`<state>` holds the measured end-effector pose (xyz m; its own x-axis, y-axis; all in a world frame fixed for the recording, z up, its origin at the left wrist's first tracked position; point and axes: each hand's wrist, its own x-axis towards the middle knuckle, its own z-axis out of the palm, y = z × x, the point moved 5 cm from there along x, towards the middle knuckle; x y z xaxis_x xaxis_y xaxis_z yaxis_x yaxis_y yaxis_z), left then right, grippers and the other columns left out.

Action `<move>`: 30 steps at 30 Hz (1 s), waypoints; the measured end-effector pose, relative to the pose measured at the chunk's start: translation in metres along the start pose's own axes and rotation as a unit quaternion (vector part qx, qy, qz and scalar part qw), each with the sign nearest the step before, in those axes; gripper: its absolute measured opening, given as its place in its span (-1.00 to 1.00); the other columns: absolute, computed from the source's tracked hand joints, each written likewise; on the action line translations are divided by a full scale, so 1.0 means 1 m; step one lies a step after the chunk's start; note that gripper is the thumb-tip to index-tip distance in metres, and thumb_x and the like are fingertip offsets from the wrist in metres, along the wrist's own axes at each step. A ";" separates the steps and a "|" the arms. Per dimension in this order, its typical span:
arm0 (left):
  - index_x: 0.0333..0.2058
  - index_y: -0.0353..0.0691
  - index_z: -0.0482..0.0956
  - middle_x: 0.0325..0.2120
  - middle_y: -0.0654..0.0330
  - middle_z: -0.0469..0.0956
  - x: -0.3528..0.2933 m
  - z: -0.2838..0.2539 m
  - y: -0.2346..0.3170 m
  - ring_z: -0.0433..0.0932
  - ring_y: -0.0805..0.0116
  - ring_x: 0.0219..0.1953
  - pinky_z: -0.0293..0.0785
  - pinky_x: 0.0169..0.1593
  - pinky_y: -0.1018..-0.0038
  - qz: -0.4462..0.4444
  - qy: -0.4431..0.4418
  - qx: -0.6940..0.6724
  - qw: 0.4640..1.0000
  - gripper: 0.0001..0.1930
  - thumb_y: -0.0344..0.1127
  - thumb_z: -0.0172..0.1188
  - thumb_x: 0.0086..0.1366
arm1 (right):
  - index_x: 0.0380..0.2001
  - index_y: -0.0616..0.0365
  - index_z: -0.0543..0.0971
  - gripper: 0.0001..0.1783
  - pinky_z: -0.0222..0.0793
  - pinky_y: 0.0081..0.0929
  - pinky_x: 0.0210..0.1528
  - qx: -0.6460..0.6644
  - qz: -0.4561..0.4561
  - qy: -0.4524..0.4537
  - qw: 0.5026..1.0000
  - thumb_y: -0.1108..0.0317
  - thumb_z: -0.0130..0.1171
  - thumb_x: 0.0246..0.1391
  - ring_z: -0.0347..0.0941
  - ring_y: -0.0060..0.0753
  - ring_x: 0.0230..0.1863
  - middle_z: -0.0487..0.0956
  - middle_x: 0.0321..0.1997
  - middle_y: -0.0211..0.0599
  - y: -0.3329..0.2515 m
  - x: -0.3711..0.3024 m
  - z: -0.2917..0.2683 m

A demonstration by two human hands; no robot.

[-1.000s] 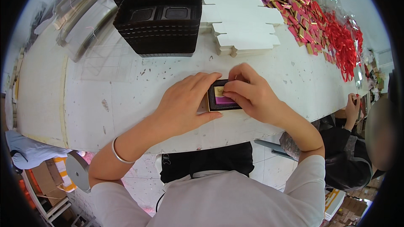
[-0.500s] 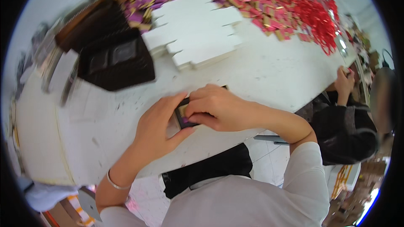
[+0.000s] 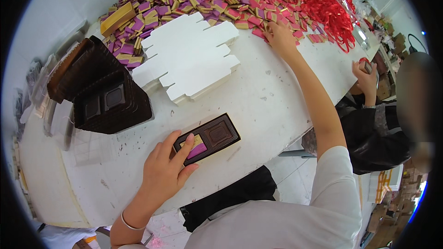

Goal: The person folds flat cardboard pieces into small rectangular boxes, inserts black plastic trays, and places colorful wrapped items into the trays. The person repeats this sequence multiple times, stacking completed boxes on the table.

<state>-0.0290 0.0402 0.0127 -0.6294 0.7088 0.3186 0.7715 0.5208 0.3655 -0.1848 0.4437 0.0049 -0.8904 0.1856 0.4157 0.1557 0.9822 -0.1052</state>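
My left hand [image 3: 164,170] holds the left end of a shallow dark brown tray box [image 3: 220,150], fingers over the far side and thumb at the near edge. In the tray's left part lies a purple-and-gold wrapped piece [image 3: 197,148], partly under my fingers; its right part shows a bare square recess [image 3: 218,133]. My right hand [image 3: 282,41] is stretched far out to the pile of pink-and-gold wrapped pieces [image 3: 251,11]. Its fingers are bent down among them; what is between the fingertips is hidden.
A stack of flat white carton blanks [image 3: 189,53] lies behind the tray box. Nested dark brown trays [image 3: 113,103] stand at left, beside clear plastic trays [image 3: 92,147]. Red ribbons [image 3: 325,9] are heaped at back right. Another person's hand [image 3: 367,76] is at the right table edge.
My right hand has left the tray box and moved far and right to the pile. My left hand stays on the box. The purple-and-gold piece inside now shows.
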 end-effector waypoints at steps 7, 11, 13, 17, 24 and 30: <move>0.09 -0.21 0.47 -0.05 0.08 0.39 0.001 -0.004 -0.003 0.39 0.32 -0.45 0.41 -0.33 0.44 -0.010 0.015 -0.071 0.997 -0.37 -0.20 0.39 0.01 | -0.29 0.29 0.53 -0.83 0.39 -0.31 -0.35 0.140 -0.039 0.085 0.986 0.47 0.16 0.01 0.47 -0.11 -0.41 0.53 -0.41 -0.09 -0.037 -0.040 -0.060; 0.08 -0.22 0.48 -0.11 0.08 0.40 -0.004 -0.002 -0.001 0.39 0.33 -0.50 0.40 -0.36 0.45 -0.027 0.022 -0.083 0.996 -0.37 -0.17 0.40 0.01 | -0.38 0.36 0.50 -0.86 0.32 -0.35 -0.45 0.178 -0.235 0.061 0.954 0.54 0.19 -0.05 0.39 -0.18 -0.49 0.45 -0.40 -0.15 -0.143 -0.143 -0.121; 0.05 -0.24 0.49 -0.13 0.09 0.42 -0.003 -0.002 0.003 0.39 0.31 -0.46 0.39 -0.37 0.47 -0.028 0.024 -0.094 0.995 -0.36 -0.17 0.43 -0.05 | -0.37 0.42 0.49 -0.80 0.33 -0.38 -0.43 0.160 -0.288 -0.022 0.944 0.53 0.23 -0.08 0.38 -0.22 -0.46 0.41 -0.34 -0.16 -0.178 -0.185 -0.126; 0.01 -0.23 0.50 -0.16 0.10 0.41 -0.001 -0.002 0.009 0.44 0.32 -0.46 0.41 -0.36 0.44 -0.012 0.044 -0.091 0.995 -0.40 -0.11 0.41 0.00 | -0.26 0.46 0.46 -0.65 0.37 -0.37 -0.34 0.173 -0.352 -0.121 0.912 0.47 0.28 -0.11 0.36 -0.22 -0.33 0.34 -0.30 -0.15 -0.208 -0.201 -0.111; -0.03 -0.21 0.51 -0.19 0.10 0.41 -0.006 0.001 0.004 0.47 0.26 -0.39 0.43 -0.35 0.42 -0.031 0.044 -0.094 0.994 -0.44 -0.08 0.39 0.02 | -0.09 0.32 0.55 -0.51 0.41 -0.33 -0.08 0.259 -0.415 -0.252 0.835 0.58 0.30 -0.22 0.43 -0.11 -0.07 0.43 -0.02 -0.09 -0.186 -0.173 -0.105; 0.00 -0.23 0.49 -0.16 0.12 0.41 -0.004 0.001 0.005 0.47 0.31 -0.43 0.42 -0.37 0.46 -0.019 0.043 -0.082 0.996 -0.37 -0.14 0.45 -0.06 | -0.26 0.33 0.56 -0.59 0.40 -0.34 -0.22 0.260 -0.452 -0.062 0.851 0.38 0.38 -0.25 0.44 -0.17 -0.25 0.50 -0.20 -0.20 -0.185 -0.187 -0.105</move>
<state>-0.0226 0.0403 0.0119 -0.6685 0.6430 0.3737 0.7264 0.4564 0.5139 -0.0025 0.2300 0.0412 -0.5882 -0.6757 0.4444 -0.7993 0.5694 -0.1921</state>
